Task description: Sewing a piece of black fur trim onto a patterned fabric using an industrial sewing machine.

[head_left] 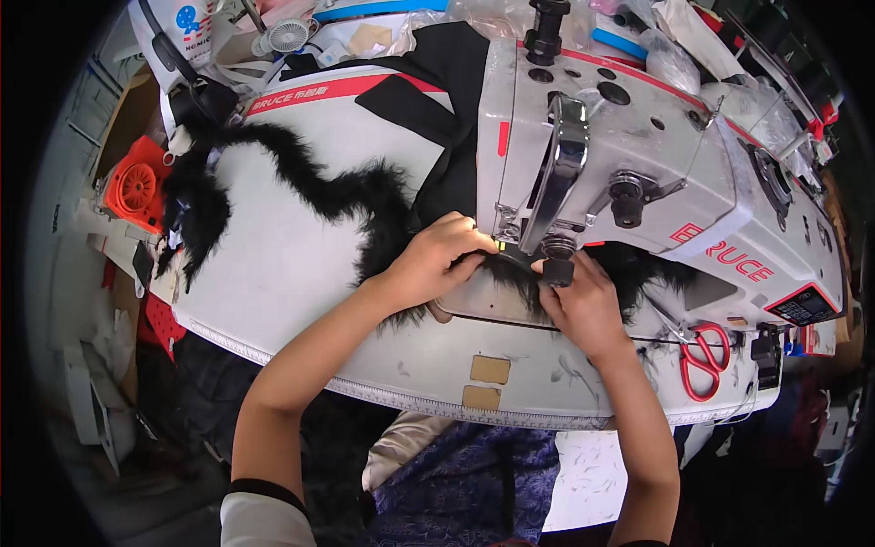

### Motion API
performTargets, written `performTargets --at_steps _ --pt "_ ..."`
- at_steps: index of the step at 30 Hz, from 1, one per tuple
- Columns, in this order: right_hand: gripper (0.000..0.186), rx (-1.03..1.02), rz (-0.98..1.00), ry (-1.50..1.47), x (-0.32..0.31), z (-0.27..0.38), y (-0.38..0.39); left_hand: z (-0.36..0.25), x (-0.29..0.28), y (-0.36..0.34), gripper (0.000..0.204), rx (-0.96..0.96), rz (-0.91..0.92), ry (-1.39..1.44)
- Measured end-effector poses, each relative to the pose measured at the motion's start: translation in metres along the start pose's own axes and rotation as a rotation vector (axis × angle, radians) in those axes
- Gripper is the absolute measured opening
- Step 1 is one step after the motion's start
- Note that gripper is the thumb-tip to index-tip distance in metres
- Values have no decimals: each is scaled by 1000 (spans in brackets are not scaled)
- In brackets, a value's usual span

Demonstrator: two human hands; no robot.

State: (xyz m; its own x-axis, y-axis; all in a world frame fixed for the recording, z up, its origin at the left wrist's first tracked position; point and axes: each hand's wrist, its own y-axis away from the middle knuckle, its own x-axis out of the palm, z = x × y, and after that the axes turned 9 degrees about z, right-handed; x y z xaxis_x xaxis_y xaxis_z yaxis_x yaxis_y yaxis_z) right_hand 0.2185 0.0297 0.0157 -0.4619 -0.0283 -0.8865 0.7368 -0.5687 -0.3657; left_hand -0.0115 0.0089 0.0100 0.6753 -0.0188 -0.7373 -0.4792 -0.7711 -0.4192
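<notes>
A long strip of black fur trim (328,192) winds over the white sewing table and runs under the head of an industrial sewing machine (611,146). Black fabric (456,173) lies alongside it, left of the machine head. My left hand (436,260) pinches the trim and fabric edge just left of the needle area, thumb and fingers closed together. On the other side, my right hand (585,305) grips the trim with bent fingers, partly hidden behind a dark knob (558,271). The needle and the exact stitching spot cannot be made out between the hands.
Red-handled scissors (702,360) lie at the table's right, near a small black device (766,357). A measuring tape (383,394) lines the front edge. At the left stands an orange-red object (138,187); a small fan (286,36) and plastic bags sit at the back.
</notes>
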Motion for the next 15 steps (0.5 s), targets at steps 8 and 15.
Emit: performTargets --at_steps 8,15 --pt "20 -138 18 84 8 -17 -4 2 -7 0 25 -75 136 29" --pt "13 77 248 -294 29 -19 6 2 -24 12 21 31 183 -49"
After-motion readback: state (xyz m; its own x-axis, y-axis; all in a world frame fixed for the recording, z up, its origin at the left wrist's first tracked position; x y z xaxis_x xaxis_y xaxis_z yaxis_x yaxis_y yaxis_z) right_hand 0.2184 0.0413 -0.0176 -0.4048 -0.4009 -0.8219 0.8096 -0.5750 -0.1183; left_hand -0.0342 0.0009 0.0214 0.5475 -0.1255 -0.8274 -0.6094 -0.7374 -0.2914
